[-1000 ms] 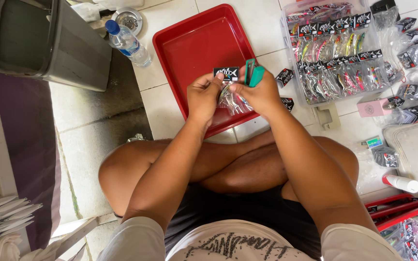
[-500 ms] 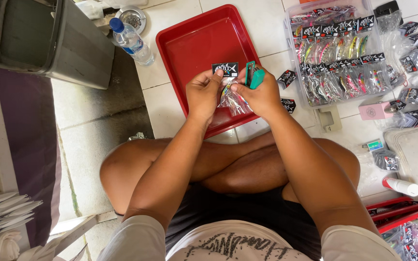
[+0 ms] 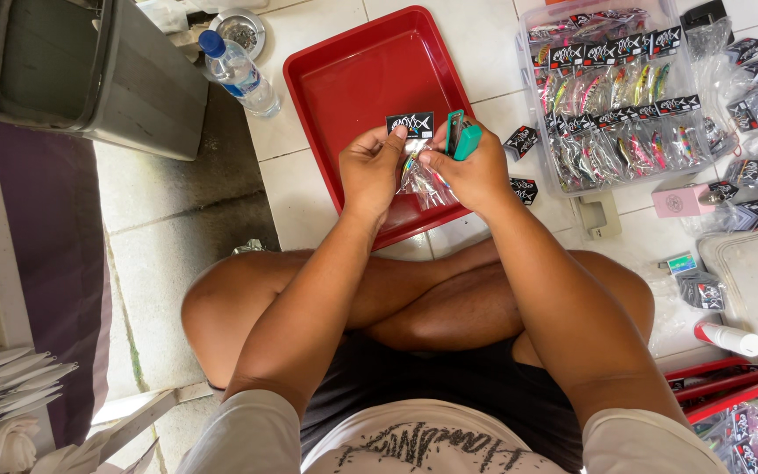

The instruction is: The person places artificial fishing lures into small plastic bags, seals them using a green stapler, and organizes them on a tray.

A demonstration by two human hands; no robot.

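Note:
I sit cross-legged on a tiled floor. My left hand (image 3: 372,168) pinches a small clear plastic bag (image 3: 420,180) with a black card header (image 3: 411,124) over the near edge of a red tray (image 3: 353,70). My right hand (image 3: 477,174) grips the same bag from the right and also holds a teal stapler (image 3: 462,138) between thumb and fingers. What lies inside the bag is colourful but too small to tell apart.
A clear bin (image 3: 625,114) of packaged fishing lures stands to the right, with loose black header cards (image 3: 521,141) beside it. A water bottle (image 3: 240,74) and grey crate (image 3: 89,70) are at the upper left. Red trays (image 3: 721,386) lie at the lower right.
Both hands with the bag have stayed over the tray's near edge. The view has shifted slightly; my fingers have adjusted on the bag's header.

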